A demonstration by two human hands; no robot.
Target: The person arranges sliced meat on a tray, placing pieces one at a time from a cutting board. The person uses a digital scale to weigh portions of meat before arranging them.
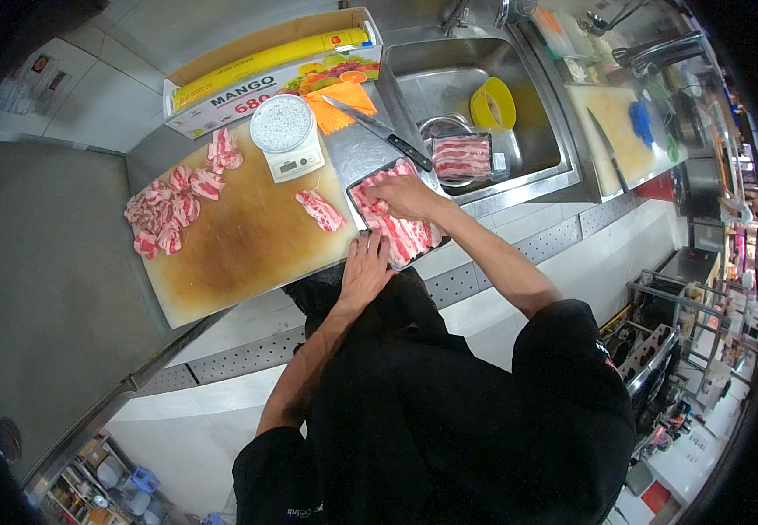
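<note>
A black-edged tray [352, 194] of raw, fat-streaked meat slices [409, 236] lies at the right end of the cutting board. My right hand [407, 198] reaches over it, fingers drawn together on the slices at its far left part. The near left corner of the tray is touched by my left hand [367, 265], its fingers stretched out. Just left of the tray, a single folded portion of meat [320, 211] rests on the board [239, 254]. Several more meat portions [169, 210] are grouped at the board's left side. My right fingertips are partly hidden.
A white kitchen scale [298, 160] stands at the board's far edge. Behind it are an orange cloth [337, 105], a black-handled knife [383, 131] and a long carton [265, 83]. The sink [536, 114] holds another meat tray [462, 157] and a yellow container [492, 105].
</note>
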